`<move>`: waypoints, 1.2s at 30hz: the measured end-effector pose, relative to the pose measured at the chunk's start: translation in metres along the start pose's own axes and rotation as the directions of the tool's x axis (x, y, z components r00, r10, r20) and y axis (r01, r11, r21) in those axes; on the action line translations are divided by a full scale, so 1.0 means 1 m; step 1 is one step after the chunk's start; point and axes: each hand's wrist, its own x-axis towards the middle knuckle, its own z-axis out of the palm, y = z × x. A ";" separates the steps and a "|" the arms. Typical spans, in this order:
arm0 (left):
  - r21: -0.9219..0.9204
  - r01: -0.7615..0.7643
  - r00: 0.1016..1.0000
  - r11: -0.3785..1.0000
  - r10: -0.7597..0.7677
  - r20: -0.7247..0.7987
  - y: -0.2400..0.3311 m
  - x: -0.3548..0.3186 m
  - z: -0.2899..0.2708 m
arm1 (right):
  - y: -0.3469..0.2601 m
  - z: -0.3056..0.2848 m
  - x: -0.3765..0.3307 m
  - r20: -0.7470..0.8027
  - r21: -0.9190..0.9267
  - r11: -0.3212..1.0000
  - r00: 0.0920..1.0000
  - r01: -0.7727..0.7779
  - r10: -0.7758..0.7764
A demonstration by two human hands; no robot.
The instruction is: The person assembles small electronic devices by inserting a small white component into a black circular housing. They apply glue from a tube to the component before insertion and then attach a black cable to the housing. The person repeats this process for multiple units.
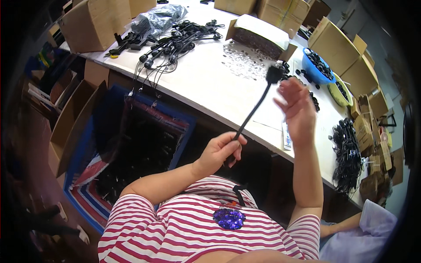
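Observation:
My left hand [221,149] is closed around the lower part of a black cable [254,109], just past the table's near edge. The cable slants up to the right and ends in a thick black connector head [274,73]. Beside that head my right hand [297,105] is raised above the table, its fingers loosely curled and apart, apparently with nothing in them. Small black round parts [315,101] lie partly hidden behind the right hand. A white tube [286,136] lies on the table by my right wrist.
Small clear discs [245,61] are spread before a carton [258,37]. A blue bowl [316,70] and a yellow-green bowl [340,94] hold black parts. Black cables lie piled [175,41] at left and bundled [346,153] at right. A blue-edged bag [184,131] stands below. Another person's arm [342,225] shows lower right.

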 end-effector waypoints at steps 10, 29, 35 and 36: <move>-0.140 -0.398 0.903 0.906 0.360 -0.235 0.136 0.040 -0.034 | 0.088 0.059 -0.032 0.586 -0.663 0.666 0.318 -0.342 0.746; 0.938 -0.137 0.931 0.318 0.366 0.013 0.097 0.132 -0.141 | 0.160 0.110 0.124 0.105 -0.025 0.979 0.973 -0.202 0.204; 0.882 -0.033 0.993 0.470 0.116 -0.025 0.141 0.155 -0.167 | 0.167 0.092 0.129 -0.047 0.050 0.980 0.980 -0.193 0.195; 0.826 -0.053 0.988 0.561 0.151 -0.039 0.146 0.170 -0.179 | 0.164 0.094 0.129 -0.081 0.038 0.983 0.980 -0.182 0.184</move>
